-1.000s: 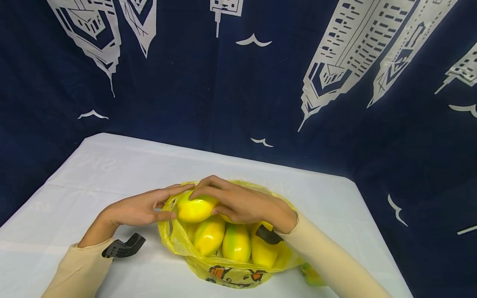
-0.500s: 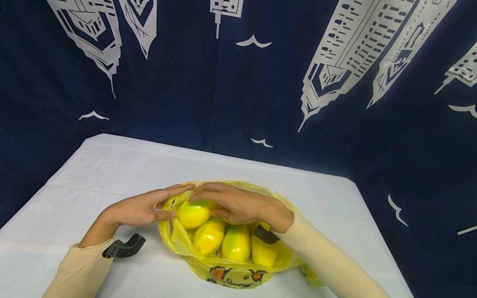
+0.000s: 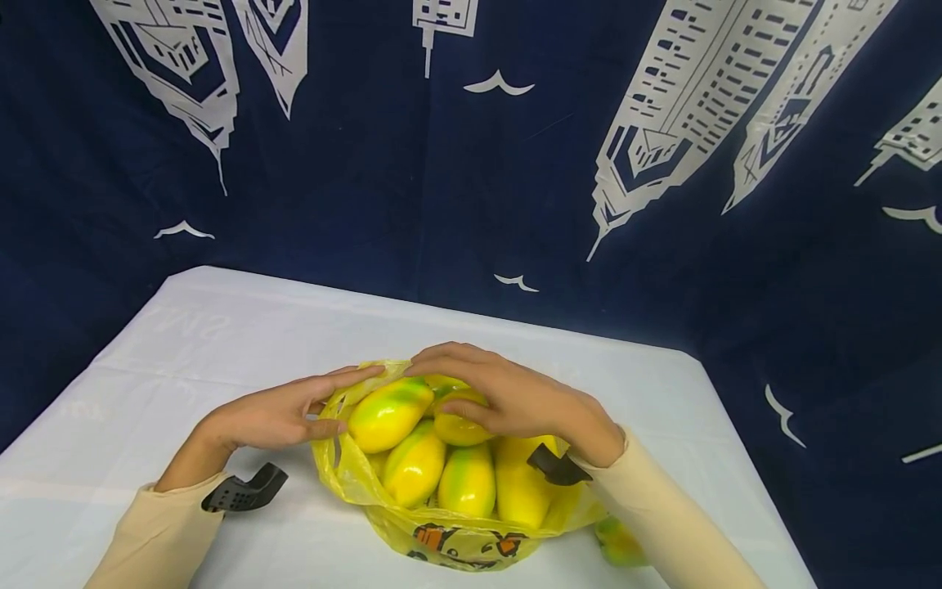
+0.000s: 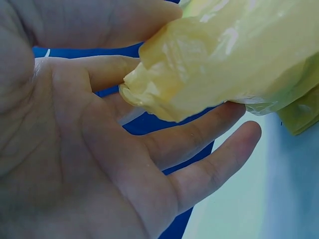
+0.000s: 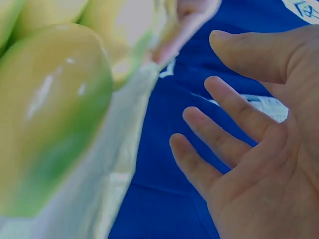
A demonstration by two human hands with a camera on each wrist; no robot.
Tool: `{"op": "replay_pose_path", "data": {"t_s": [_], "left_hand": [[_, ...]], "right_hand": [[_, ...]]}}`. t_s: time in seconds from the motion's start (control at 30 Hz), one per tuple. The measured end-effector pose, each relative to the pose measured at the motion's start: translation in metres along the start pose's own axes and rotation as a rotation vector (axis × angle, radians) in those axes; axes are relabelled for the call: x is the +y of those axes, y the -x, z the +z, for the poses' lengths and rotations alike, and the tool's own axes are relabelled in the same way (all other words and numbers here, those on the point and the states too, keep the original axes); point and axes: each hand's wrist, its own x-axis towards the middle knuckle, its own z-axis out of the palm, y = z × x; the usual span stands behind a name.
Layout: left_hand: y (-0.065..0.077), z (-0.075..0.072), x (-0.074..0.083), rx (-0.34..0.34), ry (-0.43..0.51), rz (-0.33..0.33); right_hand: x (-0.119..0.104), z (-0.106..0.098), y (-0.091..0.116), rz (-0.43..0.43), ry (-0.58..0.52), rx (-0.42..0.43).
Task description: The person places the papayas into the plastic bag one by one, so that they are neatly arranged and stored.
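Observation:
A yellow plastic bag (image 3: 471,546) with a printed pattern stands on the white table, full of several glossy yellow-green mangoes. My left hand (image 3: 272,415) holds the bag's left rim; in the left wrist view the bunched plastic (image 4: 199,64) lies between thumb and fingers. One mango (image 3: 390,413) rests at the upper left of the pile, beside that rim. Over the back of the opening is my right hand (image 3: 515,393), fingers spread and loosely bent. The right wrist view shows its palm (image 5: 259,174) holding nothing, apart from a large mango (image 5: 55,109) at left.
Another yellow-green fruit (image 3: 621,544) lies on the table just right of the bag, partly behind the right sleeve (image 3: 670,515). White cloth covers the table (image 3: 243,327). A dark blue curtain (image 3: 368,204) with white building prints hangs behind it.
My right hand has lowered the mango onto the pile at the bag's left, let go of it, and drawn back to the right. The left hand stays on the rim.

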Motion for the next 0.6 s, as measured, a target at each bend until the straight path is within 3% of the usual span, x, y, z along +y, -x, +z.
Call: {"op": "replay_pose_path", "data": {"t_s": [0.33,0.6], "left_hand": [[0.001,0.001,0.000,0.013,-0.014,-0.005],[0.000,0.001,0.002,0.017,-0.012,0.017]], "right_hand": [[-0.005,-0.023,0.043,0.107,0.014,0.124],[-0.001,-0.029,0.077,0.217,0.058,0.166]]}}
